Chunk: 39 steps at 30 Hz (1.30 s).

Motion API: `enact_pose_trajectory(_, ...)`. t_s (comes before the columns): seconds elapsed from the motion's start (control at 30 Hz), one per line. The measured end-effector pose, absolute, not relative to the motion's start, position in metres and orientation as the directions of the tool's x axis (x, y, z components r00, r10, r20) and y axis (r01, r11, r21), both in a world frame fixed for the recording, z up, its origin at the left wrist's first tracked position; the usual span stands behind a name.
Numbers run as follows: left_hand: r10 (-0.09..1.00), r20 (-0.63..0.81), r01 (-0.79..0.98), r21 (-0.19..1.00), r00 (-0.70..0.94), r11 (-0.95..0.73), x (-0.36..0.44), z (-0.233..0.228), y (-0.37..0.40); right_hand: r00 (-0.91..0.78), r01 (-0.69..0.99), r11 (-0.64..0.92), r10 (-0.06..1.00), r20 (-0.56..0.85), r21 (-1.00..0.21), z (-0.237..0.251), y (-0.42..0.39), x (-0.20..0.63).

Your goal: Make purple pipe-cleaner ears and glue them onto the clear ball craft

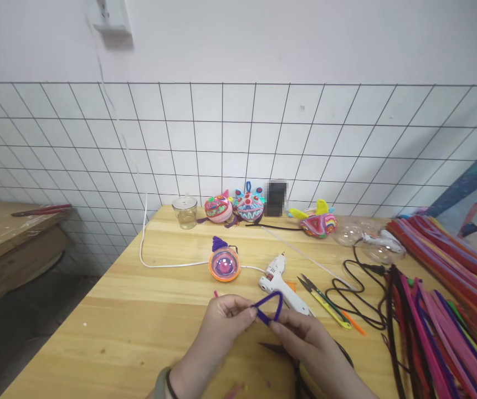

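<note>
Low over the near edge of the wooden bench (109,310), both hands meet on a purple pipe cleaner (270,308); it is fuzzy, deep violet and bent into a narrow arch, its rounded top standing up and tilting slightly right; its two legs run down into the fingers. The left hand (217,332) has thumb and forefinger closed together on the left leg of the loop; the right hand (308,343) has its fingertips pinched on the right leg, just beside the left hand's, so the fingers of both hands are clamped on the same piece. A band shows on the left wrist.

Taking the glue gun (282,282) as the landmark: the loop sits just in front of it, nearly overlapping its white body; to the gun's left lies a round orange-rimmed dome (224,264) with a pink and purple inside and a small purple tuft on top; a white cord (155,260) runs left from the gun and up the tiled wall; to the gun's right lie yellow-handled snips (325,302) and a tangle of black cable (350,293); farther right, a large heap of pipe cleaners (441,310) in red, pink, purple and black; behind the gun, by the wall, stand a small glass jar (185,211) and three colourful wrapped figures (249,206).
</note>
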<state>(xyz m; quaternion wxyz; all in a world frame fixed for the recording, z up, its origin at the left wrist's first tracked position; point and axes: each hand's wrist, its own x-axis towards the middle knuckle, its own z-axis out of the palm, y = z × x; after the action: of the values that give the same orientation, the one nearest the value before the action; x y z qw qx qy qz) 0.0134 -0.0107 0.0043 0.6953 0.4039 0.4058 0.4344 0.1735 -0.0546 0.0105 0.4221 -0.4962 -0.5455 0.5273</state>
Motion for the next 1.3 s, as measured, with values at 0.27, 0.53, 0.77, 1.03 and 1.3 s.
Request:
enact_pose_trajectory(0.27, 0.92, -0.146, -0.335, 0.901, 0.363, 0.275, 0.012, -0.002, -0.01, -0.133, 0.124, -0.047, 0.989, -0.063, -0.991, 0.006, -0.053, 0.178)
enact_pose_trajectory(0.53, 0.92, -0.154, -0.192, 0.953, 0.362, 0.235, 0.016, 0.0, -0.013, -0.091, 0.137, -0.018, 0.995, -0.031, -0.99, 0.007, -0.055, 0.17)
enact_pose_trajectory(0.77, 0.931, -0.149, -0.145, 0.968, 0.333, 0.207, 0.015, 0.004, -0.013, -0.065, 0.154, -0.077, 0.994, -0.088, -0.985, 0.001, -0.056, 0.169)
enact_pose_trajectory(1.03, 0.931, -0.138, -0.167, 0.964, 0.339, 0.204, 0.017, 0.001, -0.013, -0.021, 0.176, -0.06, 0.998, -0.064, -0.983, -0.009, -0.054, 0.171)
enact_pose_trajectory(1.3, 0.899, -0.139, -0.19, 0.953, 0.415, 0.235, 0.017, -0.008, -0.008, -0.033, 0.208, -0.068, 0.996, -0.077, -0.976, -0.009, -0.052, 0.174)
